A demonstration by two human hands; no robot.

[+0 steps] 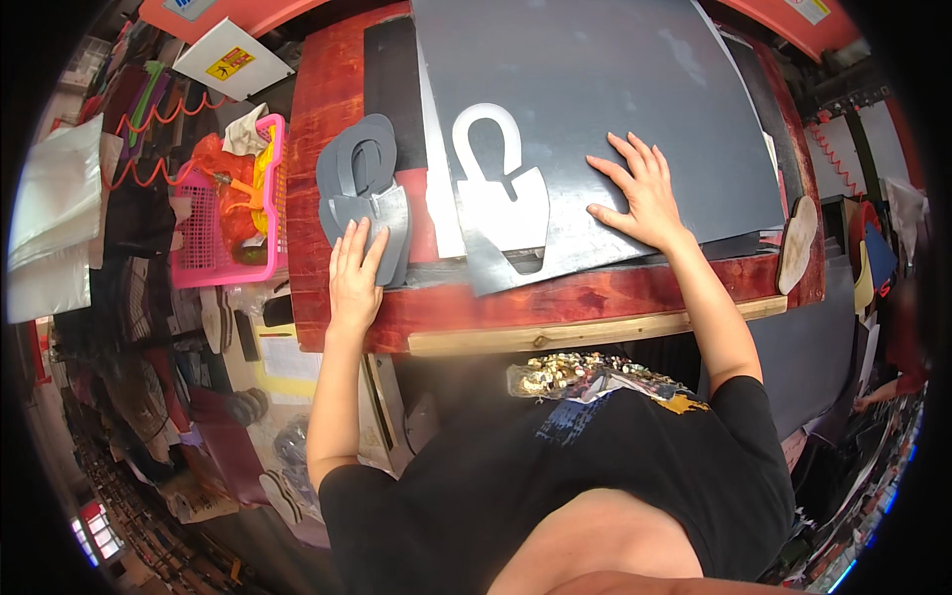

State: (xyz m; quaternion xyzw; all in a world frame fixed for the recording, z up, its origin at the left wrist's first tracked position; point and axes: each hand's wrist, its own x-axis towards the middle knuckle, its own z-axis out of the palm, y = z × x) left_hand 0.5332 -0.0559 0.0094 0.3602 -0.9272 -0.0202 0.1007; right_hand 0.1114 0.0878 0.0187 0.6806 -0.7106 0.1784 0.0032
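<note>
My left hand lies with fingers stretched over the lower end of a loose pile of dark grey cut pieces, looped at the top like shoe uppers. A large dark grey sheet covers most of the red work surface. My right hand rests on that sheet, its fingers spread and nothing in them. Between my hands the sheet has a cut-out of a similar looped shape, and white shows through it. The underside of both palms is hidden.
To the left stands a pink plastic basket holding orange and yellow things and an orange-handled tool. A pale sole-shaped piece leans at the surface's right end. A wooden strip runs along the near edge. Red machine parts border the far side.
</note>
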